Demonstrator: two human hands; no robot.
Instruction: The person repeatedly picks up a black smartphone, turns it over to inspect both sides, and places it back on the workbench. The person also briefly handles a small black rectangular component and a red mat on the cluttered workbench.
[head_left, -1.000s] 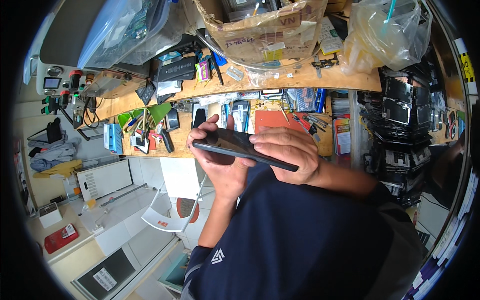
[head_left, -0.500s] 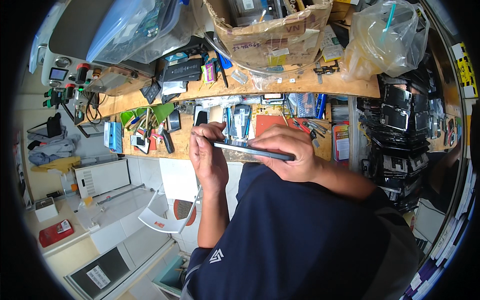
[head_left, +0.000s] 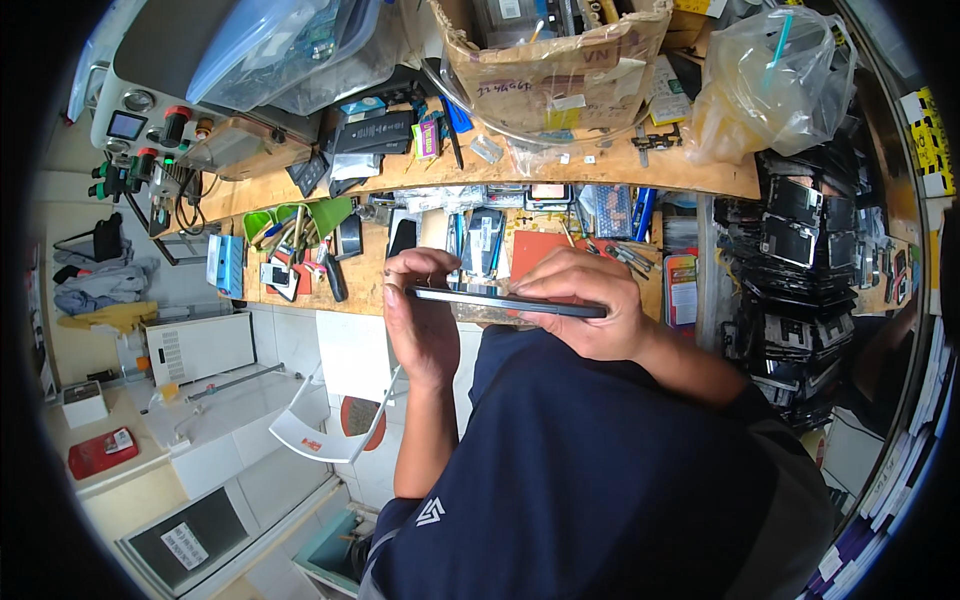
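Observation:
A thin dark smartphone [head_left: 510,301] is held up edge-on in front of my chest, nearly level and dipping slightly to the right. Its left end is gripped by my left hand [head_left: 420,315], the thumb upright at the near side and the fingers curled over behind. My right hand [head_left: 592,298] closes on the other end, fingers along the top and far side. The phone's flat faces are mostly turned from sight. Beyond it on the lower bench shelf lie an orange-red mat [head_left: 537,255] and an opened phone [head_left: 484,242].
A green tray of hand tools [head_left: 297,225] stands at the left of the bench [head_left: 375,270]. Pliers and tweezers [head_left: 625,255] lie to the right. A cardboard box [head_left: 550,85] and a plastic bag [head_left: 770,90] sit behind. Stacked phone parts [head_left: 795,300] rise at the right.
The phone has turned a little closer to level, and its right end has shifted slightly right with my right hand. Both hands keep their hold.

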